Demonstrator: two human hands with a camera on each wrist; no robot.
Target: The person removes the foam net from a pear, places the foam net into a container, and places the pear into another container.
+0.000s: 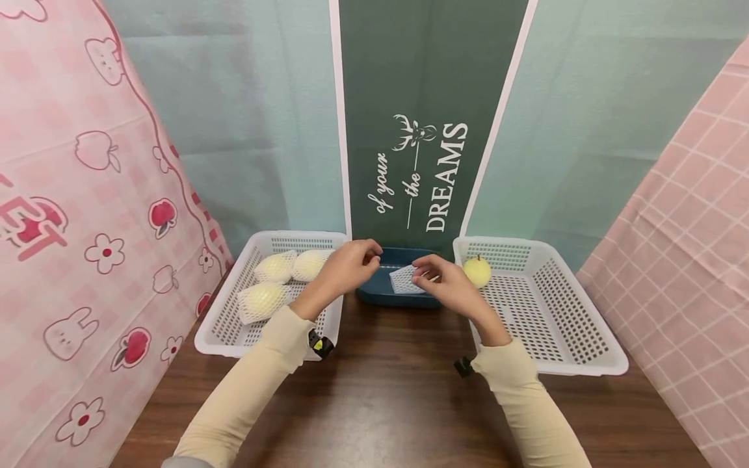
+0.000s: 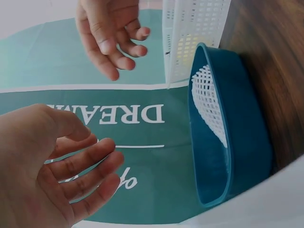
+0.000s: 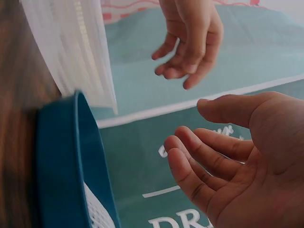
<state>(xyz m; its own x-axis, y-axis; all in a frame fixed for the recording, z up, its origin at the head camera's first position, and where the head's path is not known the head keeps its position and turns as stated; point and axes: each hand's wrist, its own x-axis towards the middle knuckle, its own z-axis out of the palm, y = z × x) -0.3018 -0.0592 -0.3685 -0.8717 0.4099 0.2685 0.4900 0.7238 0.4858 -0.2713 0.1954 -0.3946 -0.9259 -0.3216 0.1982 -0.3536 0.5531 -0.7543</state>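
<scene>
Both hands hover over a dark blue basin (image 1: 398, 300) at the back of the table, each with nothing in it. The left hand (image 1: 351, 263) is above the basin's left end, its fingers loosely bent. Over the right part is the right hand (image 1: 447, 283), fingers relaxed and parted from the thumb. A white foam net sleeve (image 1: 402, 279) lies in the basin, partly hidden behind the right hand in the head view; the left wrist view shows the net (image 2: 208, 102) leaning along the inner wall. Beside the right hand, a bare yellow-green pear (image 1: 477, 272) sits in the right basket.
A white plastic basket (image 1: 213, 335) on the left holds several pears in foam nets (image 1: 263, 300). Another white basket (image 1: 608, 354) stands on the right. Brown wooden table (image 1: 386, 396) lies in front, with cloth curtains (image 1: 263, 130) behind and at both sides.
</scene>
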